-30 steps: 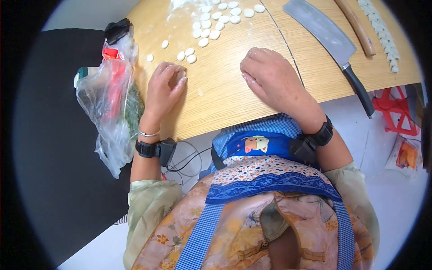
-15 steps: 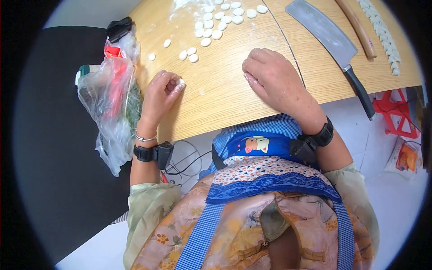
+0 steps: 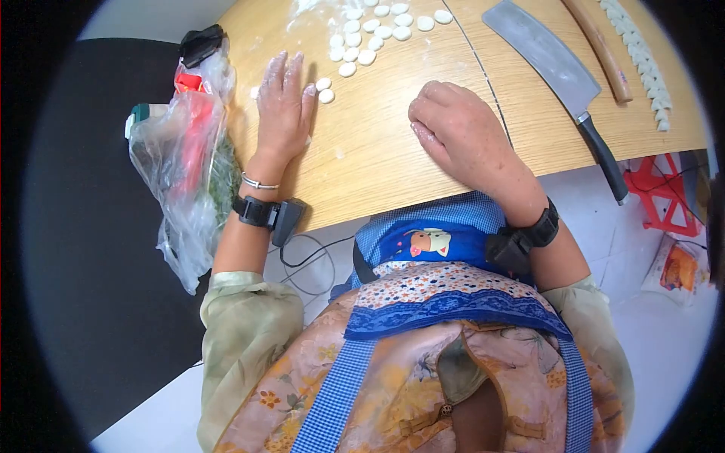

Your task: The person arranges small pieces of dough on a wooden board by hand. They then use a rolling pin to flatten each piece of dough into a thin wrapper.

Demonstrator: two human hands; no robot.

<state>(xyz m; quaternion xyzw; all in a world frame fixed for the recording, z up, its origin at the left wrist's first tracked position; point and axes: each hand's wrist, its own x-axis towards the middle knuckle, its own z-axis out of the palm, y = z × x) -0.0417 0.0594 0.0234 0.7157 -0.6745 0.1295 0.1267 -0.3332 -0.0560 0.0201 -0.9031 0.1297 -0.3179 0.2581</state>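
Observation:
My left hand (image 3: 283,113) lies palm down over the table with its fingers stretched forward and floury. Its thumb is beside two small round dough pieces (image 3: 325,90), and another dough piece (image 3: 254,92) shows at its left edge. A bit of white (image 3: 308,141) peeks out by the base of the thumb; most of it is hidden. My right hand (image 3: 449,128) rests on the table with curled fingers, and anything inside it is out of sight. Beyond the hands lies a loose group of dough pieces (image 3: 366,57).
A cleaver (image 3: 547,57) lies at the right, its handle past the table edge. Behind it are a wooden rolling pin (image 3: 600,53) and a row of folded dough pieces (image 3: 642,68). Plastic bags (image 3: 185,151) hang by the left edge. Flour dusts the wooden table (image 3: 370,143).
My left hand has moved forward and opened from a pinch on a small dough piece, now covering some pieces on the table. My right hand has stayed in place.

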